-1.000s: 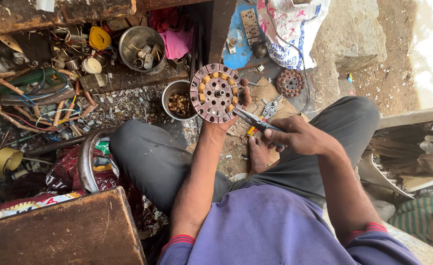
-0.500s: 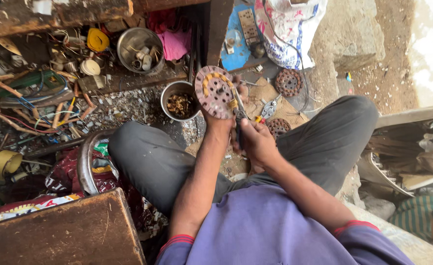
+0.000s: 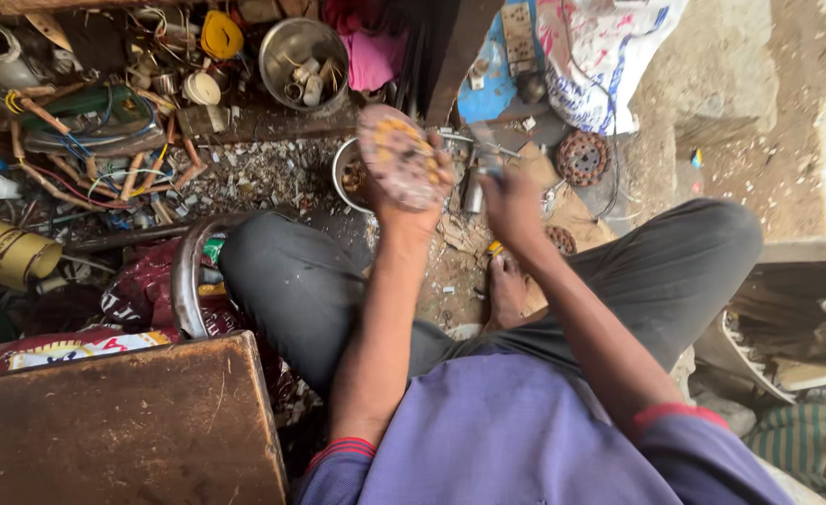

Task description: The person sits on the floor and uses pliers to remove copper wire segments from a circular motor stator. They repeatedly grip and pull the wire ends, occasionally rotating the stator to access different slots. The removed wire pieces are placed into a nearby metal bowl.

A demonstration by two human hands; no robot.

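Observation:
My left hand is raised and grips a round motor core, a rusty disc with copper windings in its slots, tilted on edge. My right hand hovers just right of the disc, above the littered ground. It is blurred, with its fingers curled near a grey metal piece; whether it holds anything is unclear. My bare foot rests on the ground below that hand, between my grey-trousered legs.
A small steel bowl of scrap sits behind the disc and a bigger steel pot farther back. A second round core lies at right. Tangled wires at left, a wooden box at near left, a white bag.
The disc has turned from face-on to tilted edgeways. My right hand, which held pliers low at the right, rose to the disc and then moved right of it, above the ground.

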